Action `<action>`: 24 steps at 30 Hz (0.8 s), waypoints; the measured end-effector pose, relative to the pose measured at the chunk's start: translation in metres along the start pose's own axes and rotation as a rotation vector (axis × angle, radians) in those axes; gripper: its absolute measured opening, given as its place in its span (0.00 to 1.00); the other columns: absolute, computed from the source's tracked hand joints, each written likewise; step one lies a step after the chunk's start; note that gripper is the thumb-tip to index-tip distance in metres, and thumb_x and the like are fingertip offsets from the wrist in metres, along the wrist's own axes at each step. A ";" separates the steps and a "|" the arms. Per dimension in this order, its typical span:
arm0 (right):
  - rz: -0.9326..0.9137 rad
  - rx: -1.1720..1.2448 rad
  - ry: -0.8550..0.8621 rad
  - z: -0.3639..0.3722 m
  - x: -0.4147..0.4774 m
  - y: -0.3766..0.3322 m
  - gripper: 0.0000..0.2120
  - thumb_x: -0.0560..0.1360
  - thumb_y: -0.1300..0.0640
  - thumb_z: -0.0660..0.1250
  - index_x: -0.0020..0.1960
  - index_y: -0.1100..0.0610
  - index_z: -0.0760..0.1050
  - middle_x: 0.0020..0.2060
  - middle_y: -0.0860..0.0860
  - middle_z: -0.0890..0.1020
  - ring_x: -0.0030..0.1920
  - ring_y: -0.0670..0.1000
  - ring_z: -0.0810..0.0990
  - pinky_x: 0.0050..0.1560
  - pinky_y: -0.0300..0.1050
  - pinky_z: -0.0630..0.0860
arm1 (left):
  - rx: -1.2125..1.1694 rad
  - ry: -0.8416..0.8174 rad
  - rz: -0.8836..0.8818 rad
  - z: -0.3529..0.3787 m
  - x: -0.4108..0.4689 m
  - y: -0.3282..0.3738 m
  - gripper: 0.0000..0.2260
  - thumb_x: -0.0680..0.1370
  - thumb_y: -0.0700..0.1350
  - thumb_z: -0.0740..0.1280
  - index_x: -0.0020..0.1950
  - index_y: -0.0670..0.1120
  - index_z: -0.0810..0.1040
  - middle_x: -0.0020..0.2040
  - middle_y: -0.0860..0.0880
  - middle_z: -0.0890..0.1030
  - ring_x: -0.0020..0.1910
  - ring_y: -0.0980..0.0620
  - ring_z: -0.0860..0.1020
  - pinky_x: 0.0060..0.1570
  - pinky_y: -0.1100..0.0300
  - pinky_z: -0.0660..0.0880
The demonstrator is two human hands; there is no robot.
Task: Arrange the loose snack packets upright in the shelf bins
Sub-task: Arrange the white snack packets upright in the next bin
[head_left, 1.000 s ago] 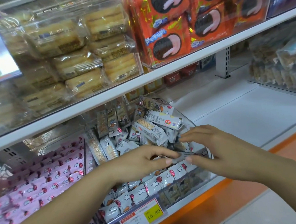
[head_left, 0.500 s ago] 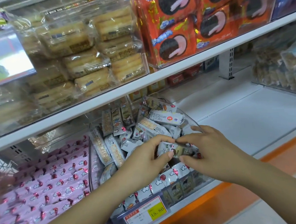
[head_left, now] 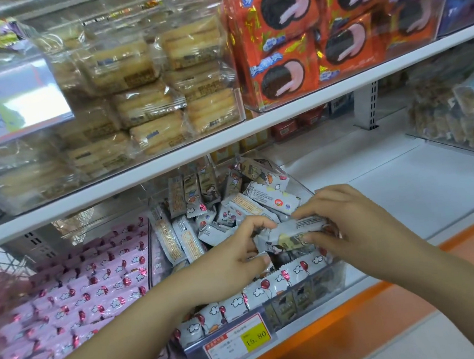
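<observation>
A clear plastic bin [head_left: 331, 281] on the lower shelf holds several grey-white snack packets. Loose packets [head_left: 261, 200] lie jumbled toward the back, and a neat upright row [head_left: 272, 286] with red balloon prints stands along the front. My left hand [head_left: 231, 258] and my right hand [head_left: 347, 221] meet over the middle of the bin. Together they pinch a small bundle of grey packets [head_left: 290, 236], held lengthwise between the fingertips just above the front row.
A bin of pink packets [head_left: 75, 284] sits to the left. A price tag [head_left: 237, 343] reading 15.80 hangs on the bin front. White shelf surface [head_left: 404, 189] lies to the right. The upper shelf edge [head_left: 226, 139] overhangs, carrying biscuit packs and orange cookie packs.
Both hands have moved up and back from the bin's front row, and they now hold a bundle of grey packets lifted between them. The view has tilted slightly.
</observation>
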State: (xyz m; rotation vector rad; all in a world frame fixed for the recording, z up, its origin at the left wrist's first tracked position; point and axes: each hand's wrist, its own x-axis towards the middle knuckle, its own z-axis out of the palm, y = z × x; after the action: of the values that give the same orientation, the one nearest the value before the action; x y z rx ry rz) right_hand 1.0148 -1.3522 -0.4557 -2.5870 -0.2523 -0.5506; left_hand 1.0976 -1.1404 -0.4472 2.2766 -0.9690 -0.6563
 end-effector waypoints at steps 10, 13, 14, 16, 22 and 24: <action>0.060 0.203 0.123 -0.014 0.001 -0.015 0.23 0.66 0.54 0.77 0.54 0.41 0.69 0.47 0.32 0.71 0.49 0.32 0.72 0.48 0.25 0.68 | -0.028 -0.052 -0.069 -0.001 0.005 0.004 0.27 0.82 0.47 0.59 0.74 0.64 0.49 0.66 0.53 0.71 0.55 0.57 0.74 0.38 0.75 0.66; 0.080 0.233 0.032 -0.003 0.005 -0.023 0.19 0.69 0.56 0.75 0.54 0.45 0.70 0.52 0.40 0.77 0.53 0.39 0.75 0.52 0.30 0.71 | -0.046 -0.054 -0.056 -0.001 0.006 0.001 0.28 0.81 0.48 0.61 0.73 0.66 0.50 0.64 0.51 0.72 0.53 0.60 0.76 0.45 0.72 0.67; 0.086 0.240 0.020 -0.003 0.007 -0.025 0.19 0.70 0.56 0.74 0.55 0.46 0.71 0.53 0.43 0.77 0.54 0.42 0.76 0.52 0.31 0.71 | -0.036 -0.052 -0.047 -0.001 0.007 0.000 0.27 0.81 0.48 0.61 0.73 0.65 0.51 0.63 0.51 0.72 0.50 0.62 0.75 0.45 0.71 0.67; 0.092 0.218 0.013 -0.006 0.009 -0.024 0.19 0.70 0.55 0.74 0.55 0.43 0.70 0.53 0.44 0.76 0.54 0.43 0.75 0.49 0.27 0.69 | -0.002 -0.046 -0.026 -0.001 0.007 -0.001 0.25 0.81 0.46 0.61 0.73 0.63 0.55 0.60 0.52 0.73 0.46 0.63 0.75 0.45 0.69 0.68; 0.053 0.189 -0.031 -0.011 0.011 -0.021 0.20 0.69 0.56 0.75 0.51 0.41 0.68 0.46 0.33 0.69 0.47 0.35 0.71 0.48 0.28 0.68 | 0.002 -0.074 -0.005 -0.002 0.007 0.001 0.17 0.81 0.42 0.60 0.66 0.59 0.64 0.63 0.57 0.73 0.48 0.63 0.77 0.44 0.71 0.70; 0.057 0.211 -0.035 -0.006 0.012 -0.021 0.19 0.68 0.57 0.75 0.50 0.42 0.70 0.45 0.32 0.69 0.47 0.31 0.70 0.48 0.26 0.69 | 0.003 -0.077 0.005 -0.002 0.008 0.002 0.17 0.81 0.41 0.60 0.68 0.55 0.65 0.61 0.57 0.73 0.36 0.67 0.74 0.37 0.72 0.68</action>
State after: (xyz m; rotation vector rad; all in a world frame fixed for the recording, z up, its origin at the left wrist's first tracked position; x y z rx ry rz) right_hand 1.0177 -1.3359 -0.4372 -2.3930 -0.2339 -0.4336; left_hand 1.1032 -1.1471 -0.4457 2.2656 -1.0122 -0.7450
